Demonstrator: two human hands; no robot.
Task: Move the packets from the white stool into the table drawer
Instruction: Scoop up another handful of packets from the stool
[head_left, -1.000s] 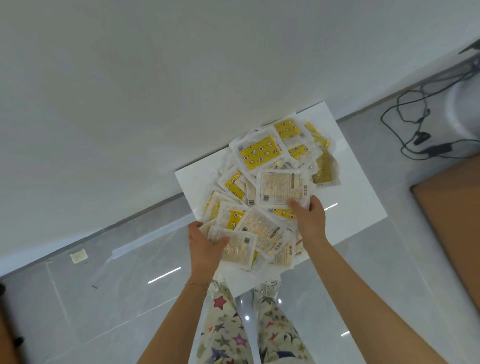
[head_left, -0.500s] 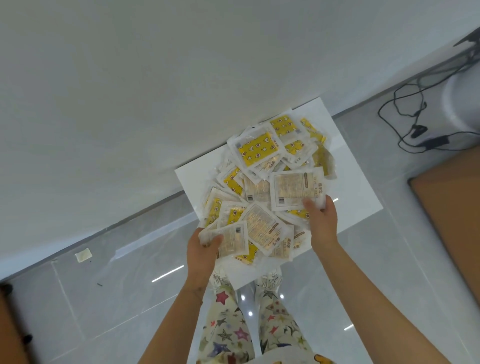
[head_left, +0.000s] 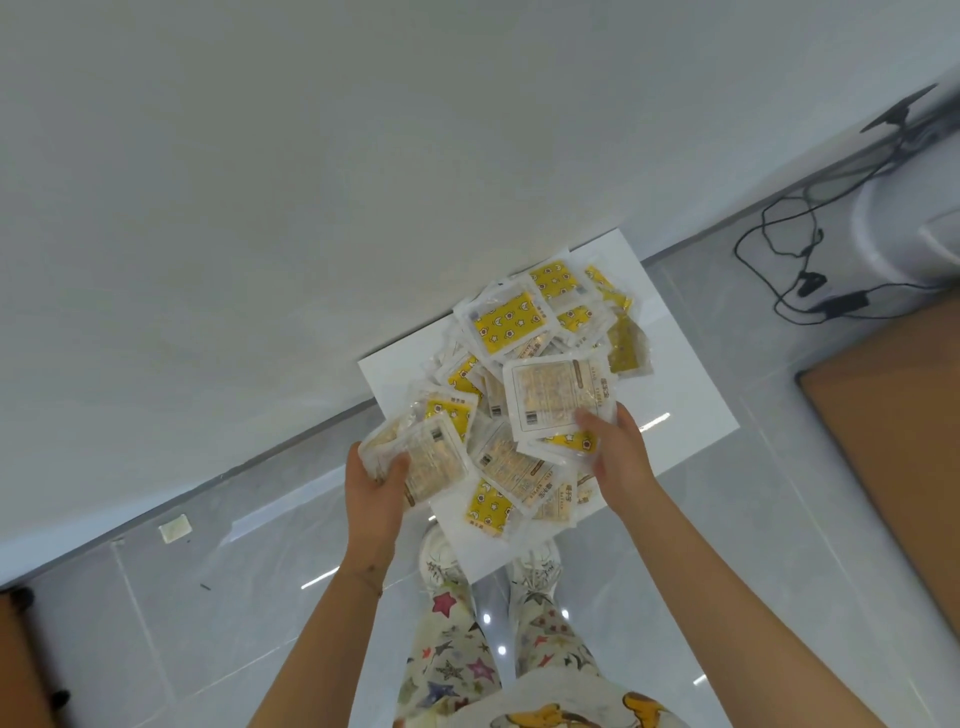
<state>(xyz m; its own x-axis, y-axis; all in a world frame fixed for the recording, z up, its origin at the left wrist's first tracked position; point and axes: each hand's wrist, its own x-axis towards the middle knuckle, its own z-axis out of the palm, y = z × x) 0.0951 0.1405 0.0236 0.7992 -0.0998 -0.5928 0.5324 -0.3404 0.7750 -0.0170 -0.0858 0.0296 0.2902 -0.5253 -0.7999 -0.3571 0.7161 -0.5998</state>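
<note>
Left of frame: grey tiled floor (head_left: 156, 623), open, only a small pale scrap (head_left: 175, 528) lying near the wall (head_left: 260, 208) base.

Centre: white stool (head_left: 691, 405), its back edge against the wall. The packets (head_left: 514, 325) are heaped on its left and middle and reach the near edge. The right strip of the top is bare. There's open floor on both sides of the stool. The person's shoes (head_left: 439, 564) are right at its near corner.

Left hand (head_left: 376, 480): at the lower-left edge of the heap, palm turned inward, thumb on top, fingers curled under a bunch of clear packets (head_left: 426, 457), which sit off the stool's left edge, above the floor.

Right hand (head_left: 621, 452): over the middle of the heap, thumb and fingers pinching the lower right corner of one label-side-up packet (head_left: 558, 395) that lies on top of the others. Forearm runs in from the lower right.

Right of frame: black cables (head_left: 795, 260) on the floor, well apart from the stool. A brown panel (head_left: 893, 415) is at the right edge, with a strip of floor between it and the stool.
</note>
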